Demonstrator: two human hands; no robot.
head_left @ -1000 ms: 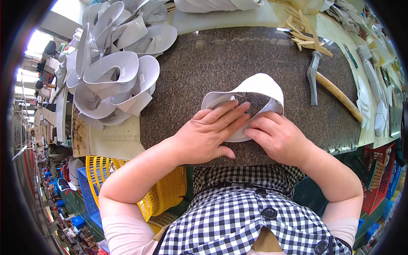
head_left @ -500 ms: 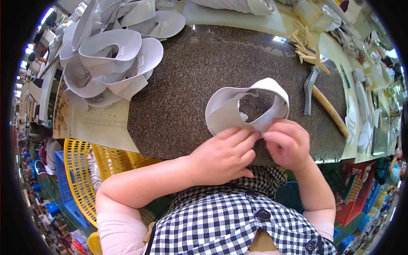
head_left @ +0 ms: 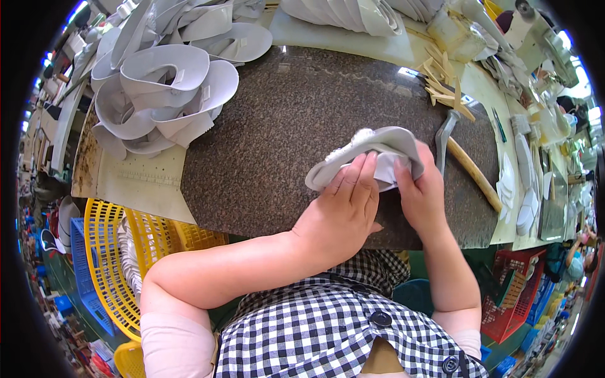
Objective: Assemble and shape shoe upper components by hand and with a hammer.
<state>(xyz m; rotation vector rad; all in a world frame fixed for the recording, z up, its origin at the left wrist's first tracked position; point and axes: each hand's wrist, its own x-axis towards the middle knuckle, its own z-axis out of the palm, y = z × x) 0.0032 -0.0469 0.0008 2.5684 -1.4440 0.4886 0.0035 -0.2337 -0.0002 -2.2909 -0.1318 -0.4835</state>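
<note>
- Location: the white piece [head_left: 392,137] is at the near part of the dark counter [head_left: 271,148], directly ahead of the person. Whether it rests on the surface or is held slightly raised cannot be determined.
- Long axis: runs mainly left to right on a slant, the left end lying closer to the person and the far edge rising toward the right.
- Left hand [head_left: 340,217]: meets the piece from the near side, around its middle. Fingers are straight and together, pointing away from the person, tips laid against the inner face; the thumb stands apart, clear of the piece. No pinch observed.
- Right hand [head_left: 423,189]: at the right end. Thumb is on the inner side, fingers around the outer edge, the material clamped between them. Fingertip detail on the far side is hidden.
- Nearer hand: neither; both are in contact. The left end of the piece extends beyond the left fingers, unheld.
- Surroundings: the hammer [head_left: 474,173] lies just right of the right hand, its metal head toward the wooden sticks [head_left: 444,82]. A pile of similar white pieces [head_left: 164,97] stands well apart, far left.
</note>
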